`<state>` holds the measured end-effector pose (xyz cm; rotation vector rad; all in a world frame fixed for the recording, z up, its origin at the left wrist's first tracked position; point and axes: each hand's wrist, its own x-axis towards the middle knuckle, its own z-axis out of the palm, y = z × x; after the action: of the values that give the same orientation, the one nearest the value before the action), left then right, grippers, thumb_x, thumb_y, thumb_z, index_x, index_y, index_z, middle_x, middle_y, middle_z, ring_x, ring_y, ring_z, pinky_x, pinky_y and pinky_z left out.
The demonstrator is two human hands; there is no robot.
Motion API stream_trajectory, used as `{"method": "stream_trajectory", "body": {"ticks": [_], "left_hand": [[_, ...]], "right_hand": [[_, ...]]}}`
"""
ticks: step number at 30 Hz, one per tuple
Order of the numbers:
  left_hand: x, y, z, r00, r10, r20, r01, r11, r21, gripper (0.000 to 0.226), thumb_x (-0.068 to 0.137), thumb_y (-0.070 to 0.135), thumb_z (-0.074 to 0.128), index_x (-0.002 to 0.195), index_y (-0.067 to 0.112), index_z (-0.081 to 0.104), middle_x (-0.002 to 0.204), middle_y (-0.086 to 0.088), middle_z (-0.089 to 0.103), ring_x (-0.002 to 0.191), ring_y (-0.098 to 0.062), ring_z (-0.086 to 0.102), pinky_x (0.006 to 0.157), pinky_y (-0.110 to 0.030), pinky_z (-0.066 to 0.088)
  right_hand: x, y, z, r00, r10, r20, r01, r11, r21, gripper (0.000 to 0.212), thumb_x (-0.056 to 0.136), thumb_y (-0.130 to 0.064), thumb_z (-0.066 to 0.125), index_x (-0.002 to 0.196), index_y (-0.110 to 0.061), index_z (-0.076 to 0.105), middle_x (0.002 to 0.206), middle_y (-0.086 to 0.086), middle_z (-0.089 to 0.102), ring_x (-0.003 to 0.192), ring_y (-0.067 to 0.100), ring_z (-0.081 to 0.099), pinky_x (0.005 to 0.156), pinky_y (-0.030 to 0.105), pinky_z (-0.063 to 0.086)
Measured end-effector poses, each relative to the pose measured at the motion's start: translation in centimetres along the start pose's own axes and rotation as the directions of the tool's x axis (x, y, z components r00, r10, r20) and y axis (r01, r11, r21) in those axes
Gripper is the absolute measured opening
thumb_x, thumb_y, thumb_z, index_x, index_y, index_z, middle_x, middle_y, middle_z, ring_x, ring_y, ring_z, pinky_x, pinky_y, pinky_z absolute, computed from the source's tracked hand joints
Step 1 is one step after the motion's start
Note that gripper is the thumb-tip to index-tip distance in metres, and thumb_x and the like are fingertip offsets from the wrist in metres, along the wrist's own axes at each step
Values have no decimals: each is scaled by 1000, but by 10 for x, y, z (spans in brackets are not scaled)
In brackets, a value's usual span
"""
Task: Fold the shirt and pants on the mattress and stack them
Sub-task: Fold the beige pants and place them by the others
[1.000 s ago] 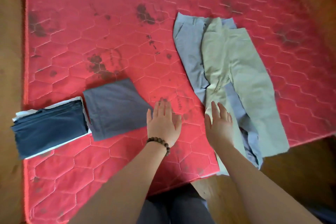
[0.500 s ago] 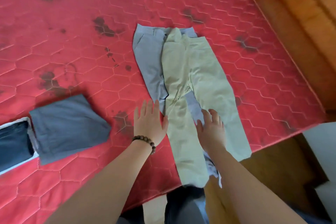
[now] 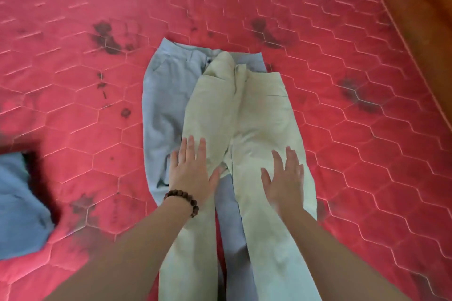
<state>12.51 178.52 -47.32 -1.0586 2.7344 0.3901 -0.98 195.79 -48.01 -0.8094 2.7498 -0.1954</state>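
The beige pants [image 3: 247,134] lie lengthwise, waist away from the person, atop grey pants [image 3: 166,95] on the mattress [image 3: 73,56]. Left hand [image 3: 192,173] and right hand [image 3: 285,178] (2 flat, open palms, gripping nothing) rest mid-leg, equally near.

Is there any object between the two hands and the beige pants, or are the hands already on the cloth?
Nothing visible stands between them. The left hand and the right hand both lie flat with straight fingers on the beige pants, which lie over the light blue pants on the red mattress.
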Motion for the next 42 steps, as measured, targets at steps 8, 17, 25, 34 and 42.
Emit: {"method": "stream_trajectory", "body": {"ticks": [8,17,25,34,42], "left_hand": [[121,-20,66,976,-213,47,218,961,-172,100,83,70,43,153,16,-4,159,-17,2,146,-32,6,118,-46,15],[119,-17,64,984,-143,-110,104,948,-301,35,98,35,46,119,8,45,107,-11,52,74,-25,53,60,-33,38],[46,1,18,994,-68,-90,25,913,-407,22,100,30,42,91,10,45,70,-3,57,65,-27,58,61,-39,47],[-144,-13,53,952,-82,294,160,954,-252,24,101,37,34,99,17,48,91,1,61,88,-24,60,75,-37,49],[-141,-19,55,998,0,-67,-5,997,-80,42,85,43,49,118,18,54,115,-12,53,102,-32,52,86,-48,44]], "right_hand": [[113,50,70,974,194,119,-183,978,-100,83,87,-70,37,153,-31,4,160,11,-10,147,29,-6,115,54,14],[121,31,73,978,192,-77,-188,981,56,22,99,-21,41,118,-12,50,101,14,63,88,38,61,66,37,38],[45,19,37,997,36,-61,-31,996,83,12,96,-10,43,96,-6,54,74,17,64,69,39,61,55,35,31],[-154,23,40,984,46,173,-51,998,29,23,69,8,76,68,-4,57,51,10,49,35,24,27,38,28,22],[-135,9,38,994,45,100,-48,998,32,18,88,-24,63,89,-8,56,85,10,57,74,32,56,55,36,45]]}}
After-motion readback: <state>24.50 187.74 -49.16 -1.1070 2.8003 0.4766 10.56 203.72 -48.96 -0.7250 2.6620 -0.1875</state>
